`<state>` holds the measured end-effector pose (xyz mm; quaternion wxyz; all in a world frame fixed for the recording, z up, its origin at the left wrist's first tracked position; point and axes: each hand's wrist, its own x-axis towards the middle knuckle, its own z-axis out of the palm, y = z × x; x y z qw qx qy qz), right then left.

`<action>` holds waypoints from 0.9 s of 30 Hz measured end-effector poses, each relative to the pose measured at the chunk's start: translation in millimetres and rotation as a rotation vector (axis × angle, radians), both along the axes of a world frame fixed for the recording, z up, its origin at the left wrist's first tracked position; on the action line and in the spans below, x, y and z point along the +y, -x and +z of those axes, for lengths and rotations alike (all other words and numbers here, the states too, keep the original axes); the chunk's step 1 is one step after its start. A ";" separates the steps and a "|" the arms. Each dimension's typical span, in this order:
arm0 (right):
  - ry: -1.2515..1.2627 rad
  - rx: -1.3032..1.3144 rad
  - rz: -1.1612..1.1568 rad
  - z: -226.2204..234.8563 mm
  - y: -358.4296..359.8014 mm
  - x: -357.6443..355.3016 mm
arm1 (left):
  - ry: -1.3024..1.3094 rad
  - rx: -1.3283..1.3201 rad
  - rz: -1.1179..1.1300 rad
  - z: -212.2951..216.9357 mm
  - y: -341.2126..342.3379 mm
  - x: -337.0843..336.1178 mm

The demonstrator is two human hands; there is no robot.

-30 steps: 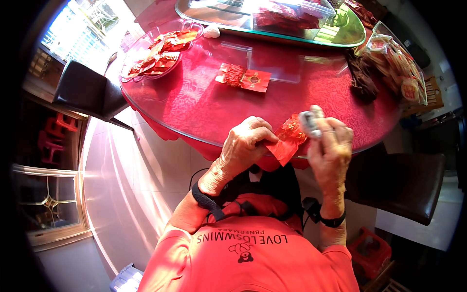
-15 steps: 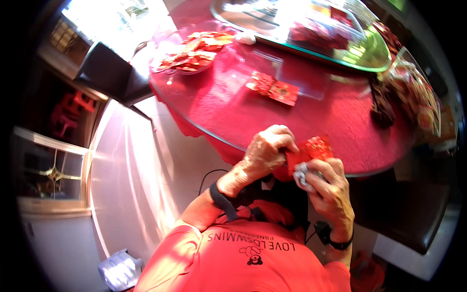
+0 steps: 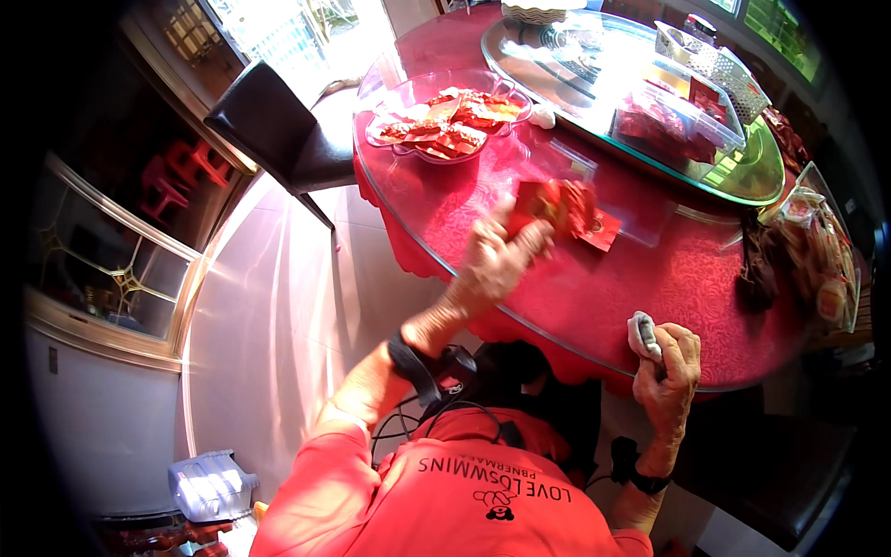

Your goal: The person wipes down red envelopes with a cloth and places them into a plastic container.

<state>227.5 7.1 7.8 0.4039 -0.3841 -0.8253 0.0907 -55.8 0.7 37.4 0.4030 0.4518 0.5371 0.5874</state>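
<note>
My left hand [image 3: 497, 255] reaches over the red-covered round table [image 3: 687, 288] and pinches a red paper packet [image 3: 531, 202] between thumb and fingers. Beneath and beside that packet, more red packets with gold print [image 3: 599, 232] lie on the table, partly hidden by it. At the table's near edge, my right hand [image 3: 675, 371] is closed around a crumpled white and grey cloth [image 3: 643, 336]. To the far left stands a clear, scallop-edged bowl [image 3: 509, 90] heaped with shiny red and gold packets [image 3: 455, 121].
A glass turntable [image 3: 548, 84] carries a clear plastic box [image 3: 677, 116] of red items and white baskets [image 3: 742, 88]. Clear plastic bags of items [image 3: 817, 251] and a dark brown bundle [image 3: 756, 269] sit at the right. A black chair [image 3: 269, 121] stands left of the table.
Both hands were together at the near edge with the red packet. My left hand has carried it away to the packets on the table; my right hand keeps the cloth. The view has shifted.
</note>
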 end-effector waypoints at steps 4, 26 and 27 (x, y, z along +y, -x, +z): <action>-0.033 -0.024 -0.008 -1.8 -2.2 0.6 | -0.316 0.047 0.223 2.3 53.3 25.3; -0.048 0.023 -0.024 -9.1 -4.4 -0.9 | -0.082 0.579 0.310 0.4 104.2 72.7; -0.048 0.025 -0.025 -8.4 -4.3 -0.9 | -0.111 0.641 0.159 -3.0 96.1 74.2</action>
